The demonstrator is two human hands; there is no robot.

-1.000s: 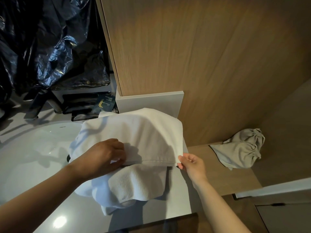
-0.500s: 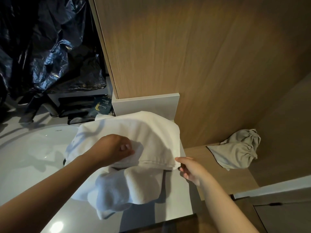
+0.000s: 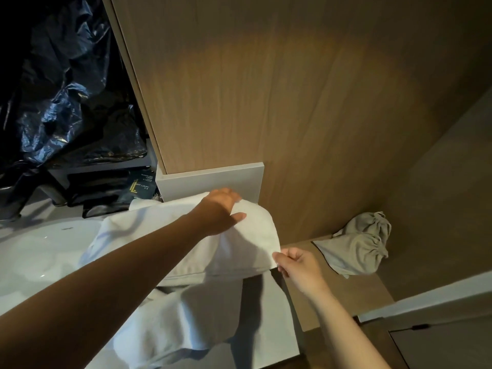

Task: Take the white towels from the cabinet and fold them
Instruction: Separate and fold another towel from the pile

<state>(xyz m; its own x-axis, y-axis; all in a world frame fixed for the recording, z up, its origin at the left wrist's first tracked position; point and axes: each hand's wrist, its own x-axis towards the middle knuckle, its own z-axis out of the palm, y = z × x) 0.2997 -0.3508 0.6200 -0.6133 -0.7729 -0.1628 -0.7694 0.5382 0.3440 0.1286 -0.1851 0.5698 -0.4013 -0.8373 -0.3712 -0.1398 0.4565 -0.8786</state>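
A white towel lies spread over a heap of other white towels on the grey counter beside the sink. My left hand reaches across it and holds its far right corner, thumb over the cloth. At the near right corner my right hand pinches the towel's edge. The lower towels hang crumpled toward the counter's front edge, partly hidden under the top one and my left forearm.
A white sink basin sits at the left with a tap behind it. Black plastic bags pile up at the back left. A wooden cabinet wall rises just behind. A beige drawstring bag lies on the wooden shelf at right.
My left hand has moved from the towel's near middle up to its far right corner. My right hand keeps its pinch on the near right corner.
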